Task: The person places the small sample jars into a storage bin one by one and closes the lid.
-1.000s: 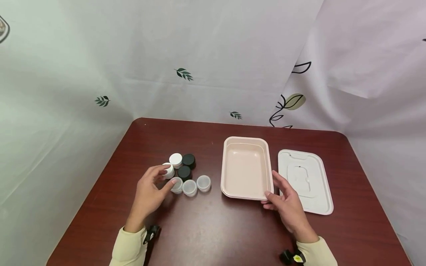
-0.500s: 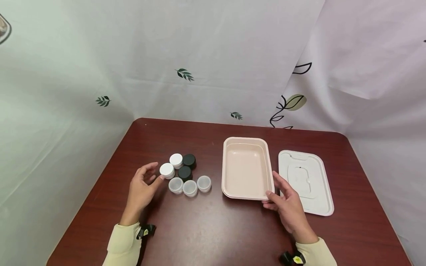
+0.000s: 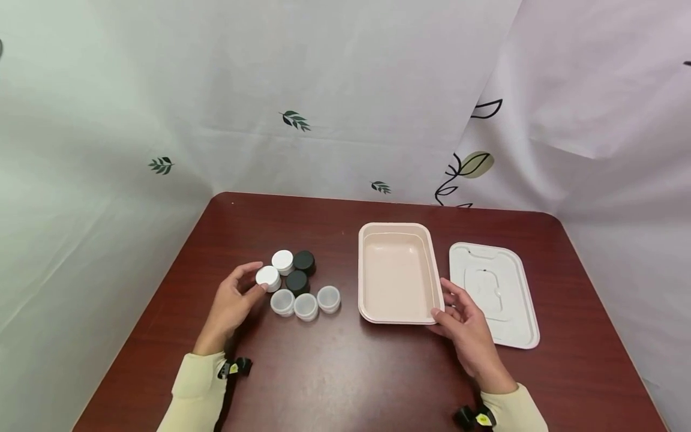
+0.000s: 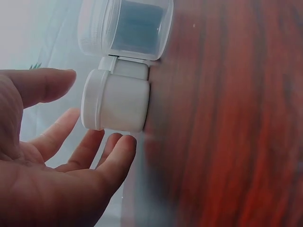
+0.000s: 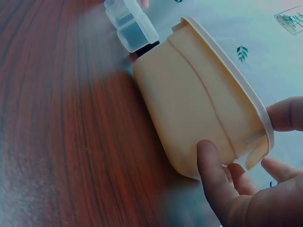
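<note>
My left hand (image 3: 231, 304) reaches around a white-lidded jar (image 3: 268, 278) at the left of the group. In the left wrist view the thumb stands apart from the lid of this white jar (image 4: 116, 101), and the fingertips lie close along its other side; contact is unclear. Beside it sit another white-lidded jar (image 3: 283, 261), two black-lidded jars (image 3: 297, 282) and three clear jars (image 3: 306, 306). My right hand (image 3: 468, 333) holds the near right corner of a beige rectangular container (image 3: 399, 279), thumb on the rim and fingers against the outer wall.
Right of the container a white rectangular lid (image 3: 493, 294) lies flat on the dark red table (image 3: 345, 372). A white patterned cloth (image 3: 345, 90) hangs behind the table and along its sides.
My left hand has drawn back leftward from above the clear and white jars, then come in again beside the leftmost white-lidded jar. The right hand keeps its place at the container corner.
</note>
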Demonstrator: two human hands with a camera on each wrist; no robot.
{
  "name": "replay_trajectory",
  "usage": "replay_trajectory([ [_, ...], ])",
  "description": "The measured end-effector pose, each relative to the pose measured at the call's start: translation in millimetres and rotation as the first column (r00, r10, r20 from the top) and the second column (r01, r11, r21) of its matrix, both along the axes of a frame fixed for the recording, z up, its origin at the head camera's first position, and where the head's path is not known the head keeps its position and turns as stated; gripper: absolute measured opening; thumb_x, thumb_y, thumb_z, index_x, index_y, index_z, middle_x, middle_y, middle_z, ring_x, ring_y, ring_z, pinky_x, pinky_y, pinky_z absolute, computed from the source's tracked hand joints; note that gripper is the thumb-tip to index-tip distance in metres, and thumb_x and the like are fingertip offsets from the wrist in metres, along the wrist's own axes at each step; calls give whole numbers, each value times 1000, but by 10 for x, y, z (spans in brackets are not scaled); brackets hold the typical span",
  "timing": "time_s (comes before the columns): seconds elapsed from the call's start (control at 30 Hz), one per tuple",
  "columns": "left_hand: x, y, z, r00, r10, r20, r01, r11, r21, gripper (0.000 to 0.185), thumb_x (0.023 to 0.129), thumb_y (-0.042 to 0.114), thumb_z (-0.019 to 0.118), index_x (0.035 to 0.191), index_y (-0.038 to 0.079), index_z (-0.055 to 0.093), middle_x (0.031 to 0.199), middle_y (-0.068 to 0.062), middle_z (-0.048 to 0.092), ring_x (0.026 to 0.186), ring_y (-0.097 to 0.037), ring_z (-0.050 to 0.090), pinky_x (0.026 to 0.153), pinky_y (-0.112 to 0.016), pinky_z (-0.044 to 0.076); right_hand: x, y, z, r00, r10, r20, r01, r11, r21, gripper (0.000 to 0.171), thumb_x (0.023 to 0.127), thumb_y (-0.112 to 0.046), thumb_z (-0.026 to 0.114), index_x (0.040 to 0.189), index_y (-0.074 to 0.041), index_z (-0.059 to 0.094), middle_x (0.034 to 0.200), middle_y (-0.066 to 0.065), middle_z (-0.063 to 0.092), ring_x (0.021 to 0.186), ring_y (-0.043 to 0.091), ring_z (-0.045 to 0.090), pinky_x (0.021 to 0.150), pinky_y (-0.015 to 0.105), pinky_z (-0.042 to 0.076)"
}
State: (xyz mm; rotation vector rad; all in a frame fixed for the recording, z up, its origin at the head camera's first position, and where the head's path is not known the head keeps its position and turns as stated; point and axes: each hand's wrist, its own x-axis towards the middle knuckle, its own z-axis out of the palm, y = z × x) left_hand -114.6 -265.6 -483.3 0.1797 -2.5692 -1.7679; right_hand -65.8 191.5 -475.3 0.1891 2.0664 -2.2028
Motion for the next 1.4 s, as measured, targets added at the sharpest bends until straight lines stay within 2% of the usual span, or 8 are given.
replay_trajectory([
  [0.23,-52,-15,-38,999,-53,11,53,998,-24,54,101,7,70,152,6,52,149,-24,57,136,-38,58,85,-10,50,-20,19,-16,1000,14,-12,-14,1000,-22,70,99,2,68,161,-9,38,121,1,64,100,11,73,80,35,65],
  [0.53,-75,-4,-5,997,-61,52,64,997,-49,51,103,5,67,151,5,52,151,-23,56,138,-40,57,86,-10,49,-22,34,-18,999,37,-39,-39,997,-63,70,98,4,67,161,-6,38,119,3,65,99,12,74,80,38,66],
  [0.93,-59,-8,-12,998,-41,54,46,995,-91,55,103,12,70,154,6,51,150,-23,58,136,-40,59,85,-9,47,-29,67,-40,997,70,-40,-73,994,-78,70,102,2,63,164,-6,33,118,1,64,103,10,74,82,39,65],
  [1.23,-34,-19,205,999,-8,45,11,998,-65,55,103,11,70,154,5,50,149,-23,57,134,-38,58,86,-5,48,-26,69,-22,997,78,-24,-80,995,-65,69,102,0,64,164,-8,33,119,5,63,104,11,74,83,39,65],
  [1.4,-15,-33,325,999,-15,36,16,1000,-15,56,102,12,72,153,6,51,147,-21,57,124,-26,60,88,-14,56,-42,70,-10,996,87,-29,-89,994,-68,70,102,1,64,164,-7,33,119,8,62,102,11,74,83,40,65],
])
